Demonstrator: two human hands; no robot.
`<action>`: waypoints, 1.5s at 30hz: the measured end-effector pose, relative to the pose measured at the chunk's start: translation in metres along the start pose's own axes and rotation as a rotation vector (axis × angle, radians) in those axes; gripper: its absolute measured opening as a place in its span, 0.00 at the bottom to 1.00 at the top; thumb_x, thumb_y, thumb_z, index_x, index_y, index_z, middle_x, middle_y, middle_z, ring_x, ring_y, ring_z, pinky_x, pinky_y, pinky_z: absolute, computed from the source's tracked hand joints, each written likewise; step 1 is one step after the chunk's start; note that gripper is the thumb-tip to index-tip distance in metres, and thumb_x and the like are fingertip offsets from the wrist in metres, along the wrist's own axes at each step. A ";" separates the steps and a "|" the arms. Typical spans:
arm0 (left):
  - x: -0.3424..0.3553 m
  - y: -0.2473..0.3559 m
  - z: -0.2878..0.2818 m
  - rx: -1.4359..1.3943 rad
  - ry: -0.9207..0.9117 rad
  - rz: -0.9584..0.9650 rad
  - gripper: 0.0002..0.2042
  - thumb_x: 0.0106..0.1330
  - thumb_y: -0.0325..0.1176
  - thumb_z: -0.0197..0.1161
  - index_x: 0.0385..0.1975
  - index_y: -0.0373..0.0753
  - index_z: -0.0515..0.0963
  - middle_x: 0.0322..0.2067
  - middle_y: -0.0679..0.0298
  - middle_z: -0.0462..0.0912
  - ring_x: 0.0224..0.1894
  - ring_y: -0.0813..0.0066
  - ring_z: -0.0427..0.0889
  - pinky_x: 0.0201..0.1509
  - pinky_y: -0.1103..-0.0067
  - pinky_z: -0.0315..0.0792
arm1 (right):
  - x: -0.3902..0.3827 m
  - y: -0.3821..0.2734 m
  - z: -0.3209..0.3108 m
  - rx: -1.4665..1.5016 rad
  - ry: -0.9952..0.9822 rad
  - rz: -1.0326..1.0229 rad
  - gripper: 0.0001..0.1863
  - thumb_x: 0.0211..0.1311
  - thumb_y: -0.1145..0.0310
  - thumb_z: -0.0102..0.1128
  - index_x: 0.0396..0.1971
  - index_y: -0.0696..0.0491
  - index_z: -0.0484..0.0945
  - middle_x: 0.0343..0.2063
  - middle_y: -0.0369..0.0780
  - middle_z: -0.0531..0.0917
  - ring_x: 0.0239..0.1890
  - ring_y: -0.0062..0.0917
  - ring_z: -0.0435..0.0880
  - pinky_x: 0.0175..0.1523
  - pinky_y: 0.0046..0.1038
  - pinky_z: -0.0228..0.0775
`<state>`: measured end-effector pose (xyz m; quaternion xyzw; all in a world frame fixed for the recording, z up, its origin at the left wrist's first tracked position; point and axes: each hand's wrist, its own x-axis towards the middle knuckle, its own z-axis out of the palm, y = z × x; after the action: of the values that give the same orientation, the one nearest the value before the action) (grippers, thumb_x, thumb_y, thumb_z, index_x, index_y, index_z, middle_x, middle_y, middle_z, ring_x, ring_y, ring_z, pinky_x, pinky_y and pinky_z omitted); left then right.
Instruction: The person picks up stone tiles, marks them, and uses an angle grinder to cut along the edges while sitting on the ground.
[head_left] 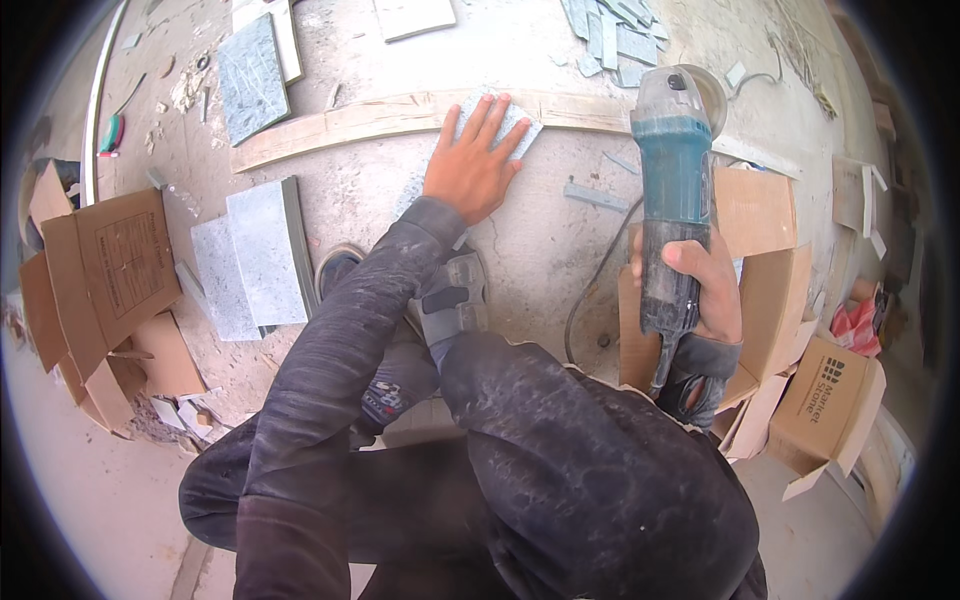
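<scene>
My left hand (474,165) lies flat with fingers spread on a grey speckled stone tile (527,137), pressing it where it rests over a long wooden plank (375,117). Part of the tile is hidden under the hand and sleeve. In my right hand (707,275) is a teal and dark grey angle grinder (675,180), held upright in the picture by its dusty body. Its disc (711,97) is at the far end, to the right of the tile and near the plank's right part. Whether the disc spins I cannot tell. A dark cord (597,275) runs beside the grinder.
Stacked tiles (268,255) stand left of my feet; another tile (252,80) leans on the plank's left end. Broken tile pieces (615,38) pile up far ahead. Cardboard boxes (115,265) are at left and more boxes (822,400) at right. A thin offcut (597,194) lies near the grinder.
</scene>
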<state>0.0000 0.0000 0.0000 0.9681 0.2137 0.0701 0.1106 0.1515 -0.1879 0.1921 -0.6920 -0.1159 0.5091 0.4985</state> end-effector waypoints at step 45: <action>-0.104 -0.031 -0.039 -0.563 0.004 -0.512 0.38 0.48 0.40 0.77 0.60 0.33 0.69 0.46 0.50 0.77 0.47 0.57 0.78 0.52 0.69 0.73 | 0.001 0.005 -0.003 -0.026 -0.040 0.017 0.25 0.52 0.54 0.64 0.39 0.61 0.75 0.28 0.42 0.79 0.29 0.23 0.79 0.34 0.22 0.72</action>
<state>-0.1131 -0.0097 0.0208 0.8150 0.4211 0.0980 0.3858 0.1527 -0.1912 0.1877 -0.6892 -0.1266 0.5254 0.4826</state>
